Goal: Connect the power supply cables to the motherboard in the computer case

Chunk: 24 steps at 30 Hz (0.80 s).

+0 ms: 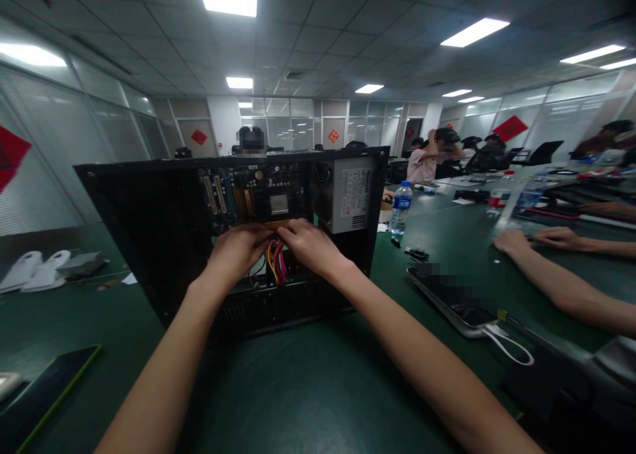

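Two hands in one open PC case (228, 242)
Left hand (237, 250) and right hand (309, 243) pinch the red-yellow wires (276, 260); one bottle (400, 207) on counter (308, 388).

The computer case (149, 242) looks matt black metal, the power supply (350, 195) bare grey metal, the table (298, 388) smooth green.

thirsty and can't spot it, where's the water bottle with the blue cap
In the head view the water bottle stands upright on the green table, just right of the open computer case, beyond the right hand.

Both hands, left hand (237, 247) and right hand (309, 243), work the cable bundle (276, 262) inside the open computer case (163, 242).
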Each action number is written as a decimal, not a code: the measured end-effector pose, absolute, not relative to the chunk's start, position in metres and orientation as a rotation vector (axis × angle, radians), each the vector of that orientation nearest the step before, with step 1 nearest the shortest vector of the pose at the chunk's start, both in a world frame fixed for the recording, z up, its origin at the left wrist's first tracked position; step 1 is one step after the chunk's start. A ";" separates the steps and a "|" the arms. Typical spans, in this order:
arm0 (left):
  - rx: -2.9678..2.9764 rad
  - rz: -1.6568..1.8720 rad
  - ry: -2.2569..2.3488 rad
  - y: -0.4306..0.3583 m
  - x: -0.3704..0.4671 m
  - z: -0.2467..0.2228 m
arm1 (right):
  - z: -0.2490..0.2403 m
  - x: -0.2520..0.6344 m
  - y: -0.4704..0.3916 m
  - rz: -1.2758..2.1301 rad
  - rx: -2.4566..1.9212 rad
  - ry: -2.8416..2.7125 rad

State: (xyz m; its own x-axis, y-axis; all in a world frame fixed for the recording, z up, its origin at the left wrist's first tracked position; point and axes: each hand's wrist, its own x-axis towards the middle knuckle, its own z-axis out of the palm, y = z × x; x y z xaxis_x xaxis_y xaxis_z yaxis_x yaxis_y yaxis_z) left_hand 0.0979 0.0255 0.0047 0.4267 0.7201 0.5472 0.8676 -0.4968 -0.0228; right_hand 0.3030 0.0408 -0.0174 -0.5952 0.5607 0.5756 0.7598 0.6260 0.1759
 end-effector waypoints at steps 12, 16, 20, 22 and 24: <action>-2.346 -0.300 -1.522 0.048 0.101 -0.021 | -0.032 0.302 0.058 -0.344 -1.289 -2.539; -2.381 -0.282 -1.509 0.055 0.107 -0.019 | -0.034 0.302 0.062 -0.321 -1.254 -2.524; -2.426 -0.211 -1.467 0.061 0.109 -0.015 | -0.034 0.302 0.063 -0.299 -1.241 -2.512; -2.433 -0.164 -1.474 0.063 0.109 -0.014 | -0.033 0.303 0.062 -0.295 -1.238 -2.508; -2.433 -0.133 -1.489 0.063 0.110 -0.014 | -0.033 0.303 0.061 -0.287 -1.240 -2.508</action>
State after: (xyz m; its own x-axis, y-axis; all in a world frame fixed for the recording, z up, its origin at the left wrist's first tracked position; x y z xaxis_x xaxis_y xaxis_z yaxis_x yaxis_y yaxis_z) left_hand 0.1095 0.0629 -0.0139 0.4628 0.8574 0.2249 0.8837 -0.4265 -0.1928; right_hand 0.3028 0.0606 -0.0326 -0.5682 0.7322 0.3756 0.7981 0.6015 0.0347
